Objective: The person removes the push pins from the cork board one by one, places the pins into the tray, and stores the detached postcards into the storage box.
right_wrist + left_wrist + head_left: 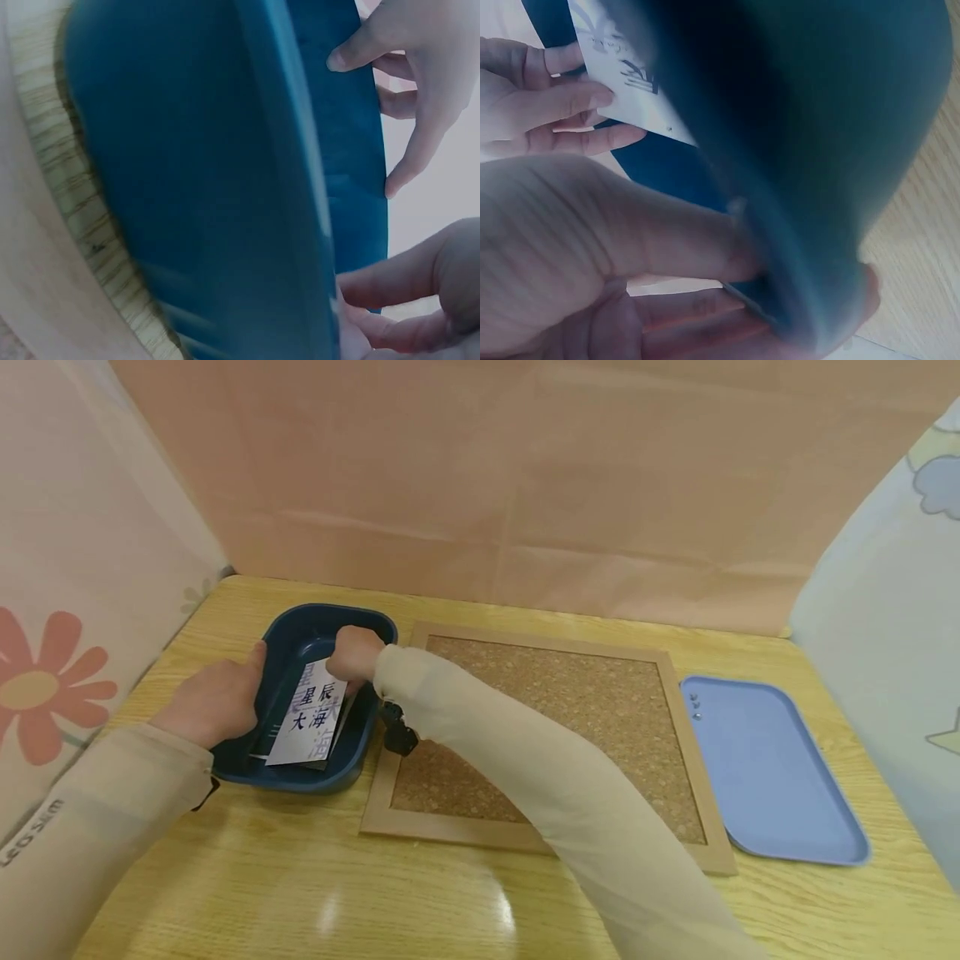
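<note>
At the left of the head view, a dark blue bin stands on the table with several printed cards inside. My left hand grips its left wall, thumb inside and fingers outside in the left wrist view. My right hand reaches into the bin and pinches the top edge of a white card printed with dark blue Chinese characters. This card lies over other cards, which are mostly hidden. The left wrist view shows my right thumb on the card. In the right wrist view, the bin wall hides most of the inside.
A wood-framed cork board lies right of the bin, under my right forearm. Farther right sits a light blue tray with several small shiny pieces in its upper left corner. Fabric or paper walls enclose the table's back and sides.
</note>
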### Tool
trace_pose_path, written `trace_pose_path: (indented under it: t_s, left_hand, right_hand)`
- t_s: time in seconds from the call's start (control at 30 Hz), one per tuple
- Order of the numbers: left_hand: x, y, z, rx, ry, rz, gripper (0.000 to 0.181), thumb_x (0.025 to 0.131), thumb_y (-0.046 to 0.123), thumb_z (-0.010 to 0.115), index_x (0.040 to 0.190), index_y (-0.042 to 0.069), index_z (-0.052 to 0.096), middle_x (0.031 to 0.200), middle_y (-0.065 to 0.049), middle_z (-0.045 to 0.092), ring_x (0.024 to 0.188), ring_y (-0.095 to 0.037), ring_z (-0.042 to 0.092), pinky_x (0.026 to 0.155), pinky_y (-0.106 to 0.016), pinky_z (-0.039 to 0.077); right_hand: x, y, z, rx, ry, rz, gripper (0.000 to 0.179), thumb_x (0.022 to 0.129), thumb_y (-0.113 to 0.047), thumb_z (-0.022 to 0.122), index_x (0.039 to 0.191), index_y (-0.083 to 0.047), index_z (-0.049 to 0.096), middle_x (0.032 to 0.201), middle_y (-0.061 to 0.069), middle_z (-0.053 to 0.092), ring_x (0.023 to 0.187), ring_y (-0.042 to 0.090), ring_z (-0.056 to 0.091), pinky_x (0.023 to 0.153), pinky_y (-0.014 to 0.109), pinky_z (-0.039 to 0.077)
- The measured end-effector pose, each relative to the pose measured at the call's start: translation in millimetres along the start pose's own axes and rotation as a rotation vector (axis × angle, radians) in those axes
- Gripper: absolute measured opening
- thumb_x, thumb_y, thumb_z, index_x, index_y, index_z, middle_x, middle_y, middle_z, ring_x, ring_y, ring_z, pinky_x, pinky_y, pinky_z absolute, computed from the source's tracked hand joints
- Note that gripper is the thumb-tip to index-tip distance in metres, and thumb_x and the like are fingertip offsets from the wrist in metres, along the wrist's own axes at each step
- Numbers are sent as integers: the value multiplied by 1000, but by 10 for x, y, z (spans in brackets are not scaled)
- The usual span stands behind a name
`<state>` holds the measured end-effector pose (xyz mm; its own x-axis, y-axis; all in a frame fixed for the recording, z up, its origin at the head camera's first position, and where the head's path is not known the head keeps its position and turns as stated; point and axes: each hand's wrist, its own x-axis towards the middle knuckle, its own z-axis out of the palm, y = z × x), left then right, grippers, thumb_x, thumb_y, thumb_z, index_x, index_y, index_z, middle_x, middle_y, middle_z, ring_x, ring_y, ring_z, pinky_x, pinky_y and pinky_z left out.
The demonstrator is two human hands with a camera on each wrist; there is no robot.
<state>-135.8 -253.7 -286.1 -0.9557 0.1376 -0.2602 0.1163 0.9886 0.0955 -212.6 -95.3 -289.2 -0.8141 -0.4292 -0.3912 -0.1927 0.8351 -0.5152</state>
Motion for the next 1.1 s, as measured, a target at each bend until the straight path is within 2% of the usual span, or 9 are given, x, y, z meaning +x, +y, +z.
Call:
trace_pose_path:
  t_s: [0.1,0.2,0.33,0.43,0.57,0.7,0.87,0.97,1.1]
  left_hand:
    - [4,1,12,-5,3,6,75,82,-3,55,143,-19,14,66,-16,49,59,-27,48,51,-35,43]
    - [6,-6,27,-8,7,17,74,82,-3,55,142,-20,14,68,-17,51,60,-28,50,52,-38,45]
    - [3,-8,38,-6,17,27,74,82,-3,55,141,-21,15,69,-18,52,60,-27,51,53,-40,48]
    - [-4,-3,35,-5,22,28,73,82,-4,55,141,-21,15,66,-17,51,57,-26,51,52,-39,47]
    - [-13,5,25,-14,11,20,72,83,-4,53,142,-21,13,62,-14,48,53,-25,48,48,-34,42]
    - [-16,20,20,-25,-1,12,73,83,-5,53,142,-20,12,62,-14,48,53,-25,48,48,-33,41]
    - [-15,35,20,-21,-8,9,72,84,-4,53,142,-20,13,66,-17,51,56,-26,49,50,-35,43]
    - [-17,27,6,-14,-8,9,71,84,-4,53,142,-20,14,67,-17,50,55,-26,49,49,-34,41]
    - [-13,26,-7,-14,-22,3,73,85,-4,54,143,-20,12,69,-18,51,55,-26,48,49,-33,40]
  right_hand:
    - [-26,-11,8,-6,42,2,22,97,-14,50,111,-3,63,80,3,65,65,11,69,60,17,49]
    - [-54,-9,15,12,39,-16,21,98,-14,49,86,-5,63,65,2,61,70,16,70,57,20,47]
    - [-53,-8,3,57,-1,-21,32,97,-14,48,66,-10,48,57,1,51,71,18,71,62,22,53]
    - [-25,-20,-5,80,-33,-3,26,97,-15,50,71,-9,49,65,1,51,67,17,71,69,26,56]
    - [57,-35,20,72,-70,46,19,96,-16,52,79,-9,52,72,1,54,62,14,70,70,25,56]
    - [105,-38,57,44,-67,80,14,95,-16,54,95,-5,63,76,3,67,59,12,70,67,23,56]
    - [16,-42,56,27,-67,68,19,94,-15,54,101,-3,67,84,6,73,62,12,70,69,23,56]
    - [-74,-65,27,37,-57,41,22,95,-15,52,107,-3,66,100,5,71,67,12,71,71,23,55]
    - [-108,-47,16,60,-74,29,34,98,-19,49,128,-6,57,128,4,60,82,15,71,75,23,55]
